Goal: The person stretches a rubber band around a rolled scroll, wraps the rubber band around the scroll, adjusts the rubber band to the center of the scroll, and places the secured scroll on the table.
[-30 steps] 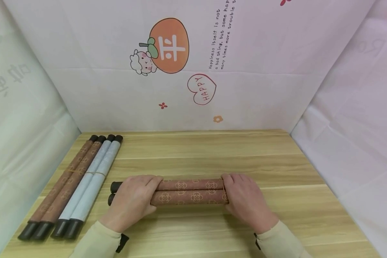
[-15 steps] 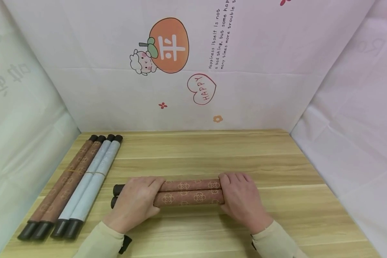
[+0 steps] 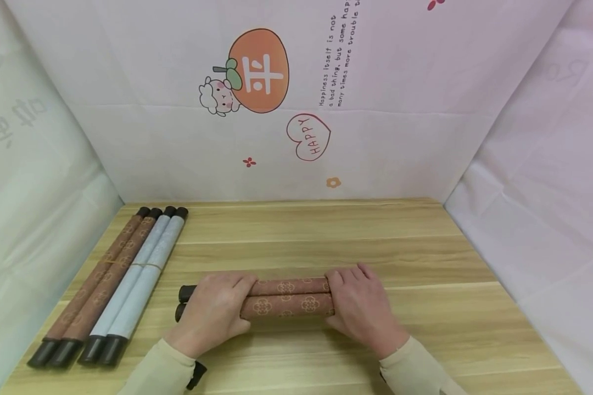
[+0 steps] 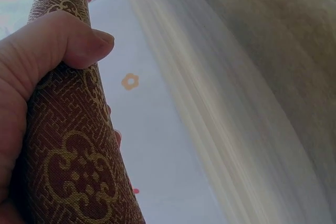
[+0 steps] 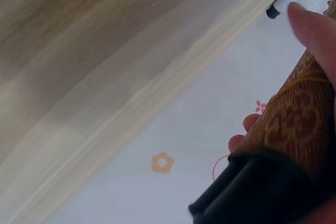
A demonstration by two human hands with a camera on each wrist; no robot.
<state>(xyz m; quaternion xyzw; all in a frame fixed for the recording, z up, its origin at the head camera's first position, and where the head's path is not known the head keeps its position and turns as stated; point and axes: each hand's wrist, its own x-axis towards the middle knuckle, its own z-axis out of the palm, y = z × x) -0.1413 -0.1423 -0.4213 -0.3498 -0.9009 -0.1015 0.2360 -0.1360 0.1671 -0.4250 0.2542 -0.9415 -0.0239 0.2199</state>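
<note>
A reddish-brown scroll (image 3: 291, 302) with gold medallion patterns, rolled as two parallel rolls, lies crosswise over the table. My left hand (image 3: 214, 310) grips it near its left end, where two black end knobs (image 3: 186, 293) stick out. In the left wrist view, the left thumb (image 4: 79, 40) lies across the patterned scroll (image 4: 84, 166). My right hand (image 3: 363, 307) grips the right part, hiding that end in the head view. The right wrist view shows a thin rubber band (image 5: 304, 80) round the scroll and its black end (image 5: 252, 187); the right thumb (image 5: 315, 32) lies over the roll.
At the table's left lie a brown patterned scroll (image 3: 96, 280) and a pale blue scroll (image 3: 140, 274), side by side, each a banded pair of rolls with black ends. White printed cloth (image 3: 375, 153) walls the back and both sides of the wooden table (image 3: 425, 263).
The left hand and the scroll have shifted slightly right. My right hand has slid left along the scroll, bringing the hands closer together, and the band now is out of sight in the head view.
</note>
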